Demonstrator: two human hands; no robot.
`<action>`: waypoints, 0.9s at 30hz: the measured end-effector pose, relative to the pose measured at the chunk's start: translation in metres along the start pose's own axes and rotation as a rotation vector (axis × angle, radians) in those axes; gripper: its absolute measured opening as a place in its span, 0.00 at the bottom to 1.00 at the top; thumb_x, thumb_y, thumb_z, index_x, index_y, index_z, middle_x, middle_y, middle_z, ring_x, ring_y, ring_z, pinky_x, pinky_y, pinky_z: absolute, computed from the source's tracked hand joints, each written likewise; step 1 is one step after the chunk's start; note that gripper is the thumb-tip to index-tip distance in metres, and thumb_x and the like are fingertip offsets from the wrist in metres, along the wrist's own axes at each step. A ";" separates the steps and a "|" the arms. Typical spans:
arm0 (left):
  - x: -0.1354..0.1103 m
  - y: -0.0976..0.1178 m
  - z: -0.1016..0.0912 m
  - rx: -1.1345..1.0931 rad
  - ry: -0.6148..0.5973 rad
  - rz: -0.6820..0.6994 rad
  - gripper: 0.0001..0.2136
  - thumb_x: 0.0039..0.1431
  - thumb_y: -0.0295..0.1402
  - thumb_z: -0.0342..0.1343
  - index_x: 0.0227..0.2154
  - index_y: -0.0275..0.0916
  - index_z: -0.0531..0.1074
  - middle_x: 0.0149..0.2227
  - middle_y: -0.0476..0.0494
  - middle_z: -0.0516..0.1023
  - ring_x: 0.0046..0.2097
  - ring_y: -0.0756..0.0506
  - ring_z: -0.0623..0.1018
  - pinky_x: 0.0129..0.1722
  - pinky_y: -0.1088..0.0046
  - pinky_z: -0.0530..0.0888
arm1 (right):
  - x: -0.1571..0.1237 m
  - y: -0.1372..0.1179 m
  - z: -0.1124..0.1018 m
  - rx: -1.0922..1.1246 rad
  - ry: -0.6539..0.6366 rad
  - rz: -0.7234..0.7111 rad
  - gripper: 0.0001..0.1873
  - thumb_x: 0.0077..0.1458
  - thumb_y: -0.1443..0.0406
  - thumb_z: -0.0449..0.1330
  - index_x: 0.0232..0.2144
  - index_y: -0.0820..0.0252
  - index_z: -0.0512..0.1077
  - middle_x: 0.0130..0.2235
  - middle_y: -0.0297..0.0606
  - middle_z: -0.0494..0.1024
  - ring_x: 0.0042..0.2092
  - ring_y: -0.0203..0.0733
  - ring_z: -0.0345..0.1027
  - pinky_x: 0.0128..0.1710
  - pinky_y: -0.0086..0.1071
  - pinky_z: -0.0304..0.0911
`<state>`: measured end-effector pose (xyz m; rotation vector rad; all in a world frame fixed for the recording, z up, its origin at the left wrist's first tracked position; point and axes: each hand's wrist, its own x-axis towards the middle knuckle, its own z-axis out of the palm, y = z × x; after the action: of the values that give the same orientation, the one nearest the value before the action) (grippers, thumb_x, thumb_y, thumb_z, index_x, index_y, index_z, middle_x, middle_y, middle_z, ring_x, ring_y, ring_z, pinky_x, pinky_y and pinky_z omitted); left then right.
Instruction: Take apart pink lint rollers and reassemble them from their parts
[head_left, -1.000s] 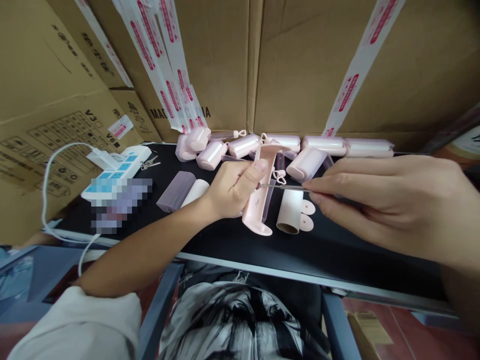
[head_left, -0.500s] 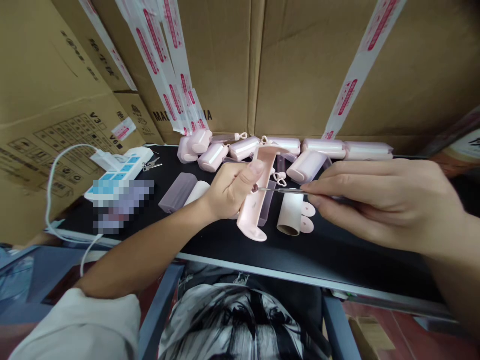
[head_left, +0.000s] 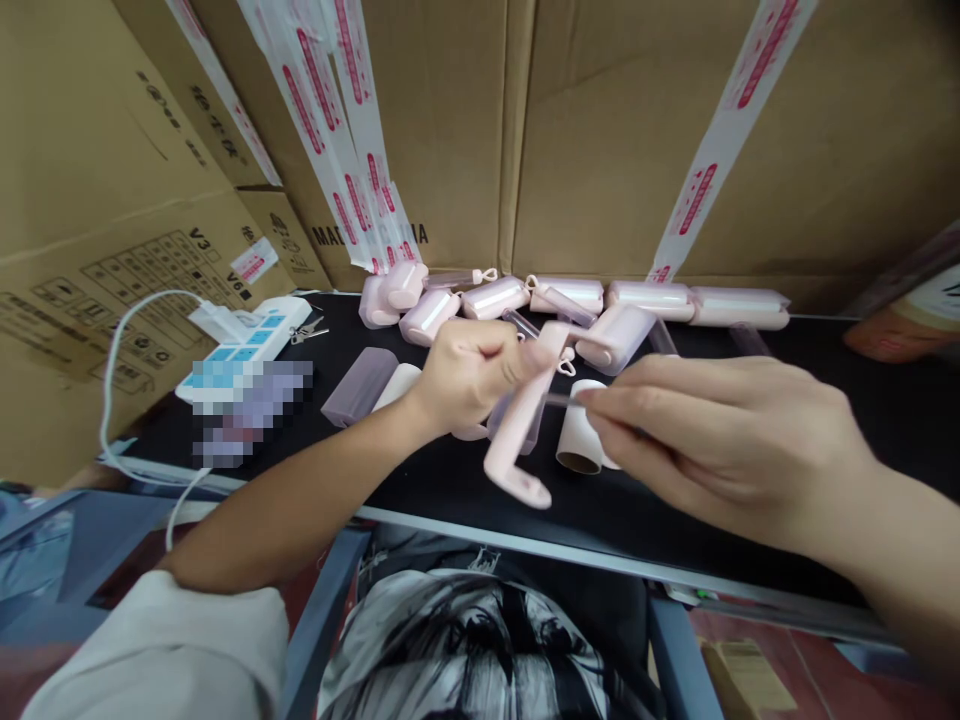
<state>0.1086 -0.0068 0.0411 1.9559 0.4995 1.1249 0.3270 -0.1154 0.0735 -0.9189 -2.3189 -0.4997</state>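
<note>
Pink bracket: mid-frame, raised above the black table, tilted, lower end bent toward the viewer; motion-blurred
Left hand: center of frame, fingers closed around the bracket, thumb on its upper part
Right hand: right of center, pinching a thin metal tool; tip points at the bracket, contact unclear from blur
Looks done: pink cases along the back of the table, closed-looking; judged finished, insides not readable
In work: the bracket, judged partway; no cover on it
Looks left: purple-gray sleeve and white roll left of center, cardboard tube below the tool; all loose, apart from the bracket
Count remaining: can't tell, parts overlap
</note>
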 end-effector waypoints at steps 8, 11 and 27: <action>0.026 -0.016 -0.040 0.052 0.052 -0.043 0.34 0.70 0.66 0.46 0.27 0.39 0.75 0.23 0.49 0.71 0.27 0.51 0.70 0.29 0.69 0.67 | -0.002 0.023 0.022 -0.040 0.054 0.128 0.09 0.68 0.67 0.60 0.39 0.56 0.82 0.34 0.37 0.85 0.31 0.43 0.79 0.29 0.35 0.68; 0.025 -0.004 -0.038 0.151 -0.059 -0.024 0.27 0.62 0.61 0.62 0.38 0.37 0.77 0.26 0.52 0.72 0.28 0.51 0.70 0.30 0.71 0.67 | 0.000 0.025 0.030 0.021 0.089 0.220 0.10 0.68 0.66 0.60 0.41 0.53 0.82 0.35 0.36 0.86 0.33 0.43 0.80 0.33 0.35 0.69; 0.010 0.032 -0.027 -0.023 -0.009 0.077 0.17 0.67 0.35 0.64 0.51 0.45 0.62 0.47 0.45 0.81 0.48 0.44 0.85 0.46 0.62 0.83 | -0.157 0.071 -0.035 -0.256 -0.221 0.926 0.13 0.65 0.64 0.56 0.46 0.59 0.78 0.42 0.46 0.85 0.43 0.53 0.80 0.45 0.40 0.69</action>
<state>0.0892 -0.0066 0.0795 1.9741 0.4079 1.1643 0.4834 -0.1626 0.0079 -2.0797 -1.7320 -0.2920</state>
